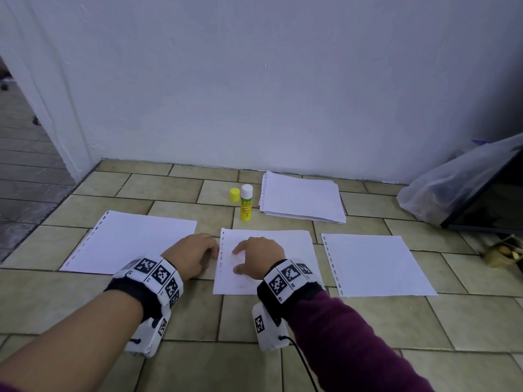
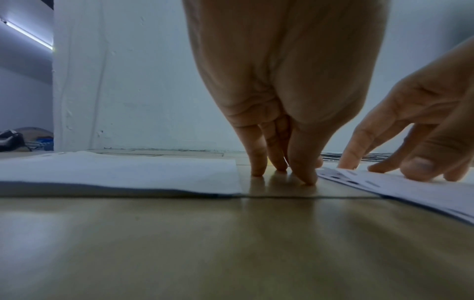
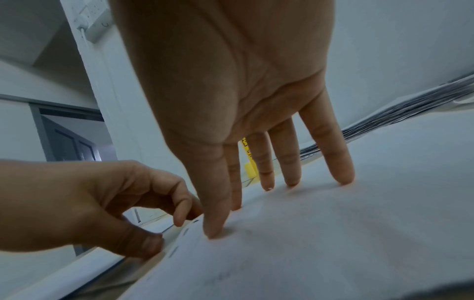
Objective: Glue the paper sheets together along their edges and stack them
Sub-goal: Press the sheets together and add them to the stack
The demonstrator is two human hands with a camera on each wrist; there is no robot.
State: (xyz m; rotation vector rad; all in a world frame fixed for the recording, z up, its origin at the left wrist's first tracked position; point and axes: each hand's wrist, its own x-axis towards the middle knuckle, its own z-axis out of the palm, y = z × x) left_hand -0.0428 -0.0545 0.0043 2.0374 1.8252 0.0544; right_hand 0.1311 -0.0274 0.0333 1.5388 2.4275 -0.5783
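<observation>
While the right hand pressed spread, nearly straight fingers onto the middle sheet, the left hand, fingers curled, touched the floor tiles at that sheet's punched left edge. Beyond stood an uncapped yellow glue stick labelled "Glue Stick", upright, beside its cap and a paper stack.

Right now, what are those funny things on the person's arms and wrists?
Each wrist wears a black strap under a white band printed with black-and-white square code markers. A white camera box hangs below the left wrist, and another white box below the right, with a thin black cable trailing from it. The right arm has a dark purple sleeve; the left forearm is bare.
</observation>
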